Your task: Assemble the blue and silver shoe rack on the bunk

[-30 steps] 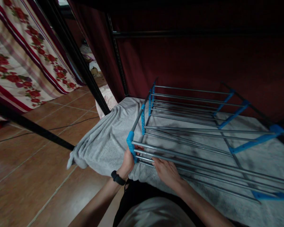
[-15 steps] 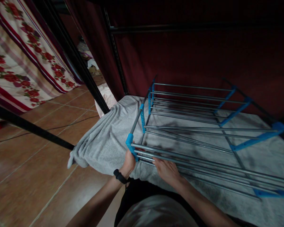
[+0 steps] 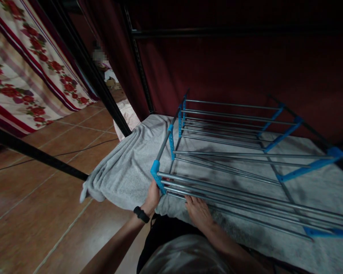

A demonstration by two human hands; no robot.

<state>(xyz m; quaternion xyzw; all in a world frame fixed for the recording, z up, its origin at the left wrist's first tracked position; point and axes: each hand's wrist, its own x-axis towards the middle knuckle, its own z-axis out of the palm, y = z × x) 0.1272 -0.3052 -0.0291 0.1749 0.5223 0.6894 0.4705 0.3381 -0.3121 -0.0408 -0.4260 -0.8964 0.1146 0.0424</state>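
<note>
A shoe rack of grey metal tubes [image 3: 246,200] joined by blue plastic brackets lies before me on a grey blanket [image 3: 128,167]. My left hand [image 3: 152,197], a black band on its wrist, is closed around the blue bracket [image 3: 156,176] at the rack's near left corner. Some of its fingers are hidden behind that bracket. Close by on the right, my right hand [image 3: 199,214] has its fingers bent over the lowest near tube, a short way from the bracket. The thumb is out of sight.
Black metal frame bars [image 3: 42,154] run along the left side and across the back. Behind the rack hangs a dark red curtain [image 3: 231,68]. A flowered cloth [image 3: 31,72] hangs at far left, above a tiled floor [image 3: 60,198] with a dark cable across it.
My right hand has shifted slightly down, its fingers lower against the near tubes. The left hand keeps its hold on the corner bracket, and the rack lies as before.
</note>
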